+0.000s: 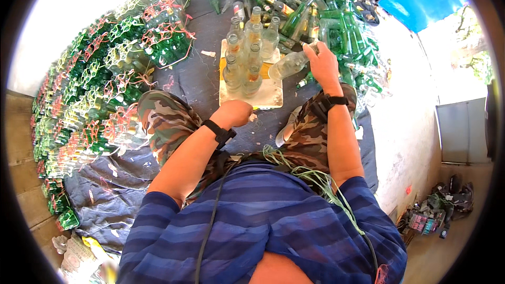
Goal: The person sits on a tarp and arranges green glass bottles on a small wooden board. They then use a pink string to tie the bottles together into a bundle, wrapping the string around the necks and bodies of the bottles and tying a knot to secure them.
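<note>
A clear glass bottle [288, 64] lies tilted on its side in the right hand [322, 64], whose fingers are wrapped around its base end, and its neck points toward nine o'clock over the white board [268, 94] between the person's knees. On that board, just at nine o'clock of the held bottle, a cluster of upright clear bottles [247, 55] stands close together, and the left hand [236, 113] rests curled into a fist at the board's six o'clock edge, holding nothing that can be seen. Farther out, a loose heap of green and clear bottles [315, 0] lies at twelve to one o'clock, and stacked bundles of green bottles tied with red and yellow string [100, 84] fill the nine o'clock side.
</note>
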Demonstrator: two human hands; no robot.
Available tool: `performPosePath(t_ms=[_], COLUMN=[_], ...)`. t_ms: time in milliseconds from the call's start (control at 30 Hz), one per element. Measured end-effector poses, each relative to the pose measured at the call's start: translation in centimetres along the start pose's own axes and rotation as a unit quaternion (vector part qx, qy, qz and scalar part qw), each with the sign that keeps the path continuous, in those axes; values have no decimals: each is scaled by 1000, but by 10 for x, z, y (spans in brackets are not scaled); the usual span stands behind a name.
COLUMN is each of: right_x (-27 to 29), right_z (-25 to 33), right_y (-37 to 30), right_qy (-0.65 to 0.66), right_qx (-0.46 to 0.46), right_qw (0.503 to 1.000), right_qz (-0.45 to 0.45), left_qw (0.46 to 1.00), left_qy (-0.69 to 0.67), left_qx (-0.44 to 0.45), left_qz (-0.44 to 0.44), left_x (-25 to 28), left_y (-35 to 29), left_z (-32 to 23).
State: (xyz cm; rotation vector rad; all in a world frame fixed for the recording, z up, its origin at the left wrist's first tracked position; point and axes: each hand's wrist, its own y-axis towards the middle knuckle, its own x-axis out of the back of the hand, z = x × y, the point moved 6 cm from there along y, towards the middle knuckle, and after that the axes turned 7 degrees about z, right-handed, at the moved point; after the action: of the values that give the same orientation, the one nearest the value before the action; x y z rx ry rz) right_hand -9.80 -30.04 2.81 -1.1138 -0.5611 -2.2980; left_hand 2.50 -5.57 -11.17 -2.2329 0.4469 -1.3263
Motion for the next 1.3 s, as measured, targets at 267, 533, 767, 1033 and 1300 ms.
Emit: performPosePath(t_ms=[267,533,767,1033,1300], right_x=[-18,-30,-50,-53,-59], right_z=[22,33,32,44,40], right_y=[8,14,21,22,23], right_qy=[5,18,2,61,63], right_qx=[13,27,47,-2,-10], right_qw=[1000,998,997,992,991], right_qz=[28,46,60,109,114], left_qw=[1000,1000,999,999,999], left_qy=[19,15,16,23,36], left_qx=[-13,-26,-28,-22,-21], left_qz=[19,9,1,12,17], left_x=[0,-4,0,-2,-2], left_y=[12,17,14,13,13], left_z=[-17,-19,-21,-22,-19])
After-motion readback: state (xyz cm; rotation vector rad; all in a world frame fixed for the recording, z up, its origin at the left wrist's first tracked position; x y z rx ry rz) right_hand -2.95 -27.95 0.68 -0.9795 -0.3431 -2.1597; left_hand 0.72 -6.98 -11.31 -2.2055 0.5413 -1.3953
